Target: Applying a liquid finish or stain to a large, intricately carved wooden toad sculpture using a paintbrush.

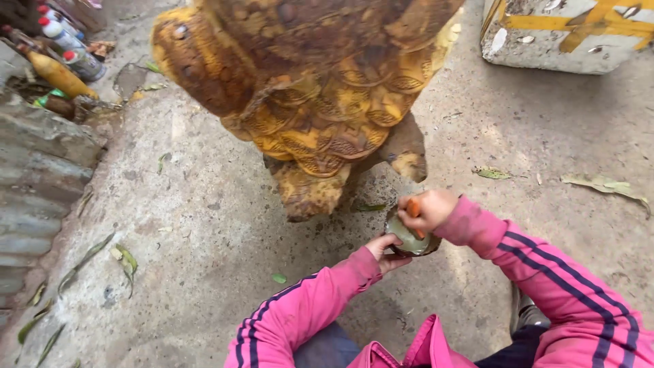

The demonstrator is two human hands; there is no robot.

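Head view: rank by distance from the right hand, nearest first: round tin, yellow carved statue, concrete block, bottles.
1. Round tin, directly under the right hand, touching.
2. Yellow carved statue, just above.
3. Concrete block, top right.
4. Bottles, far top-left corner.

Over a concrete floor [204, 225], the left hand [385, 249] grips the edge of a small round tin [407, 237], while the right hand [426, 210] dips an orange-handled tool [413, 208] into it. Just beyond stands a large yellow-brown carved statue [313, 95]. Bottles [65, 41] lie far left; a painted concrete block [565, 34] sits top right.
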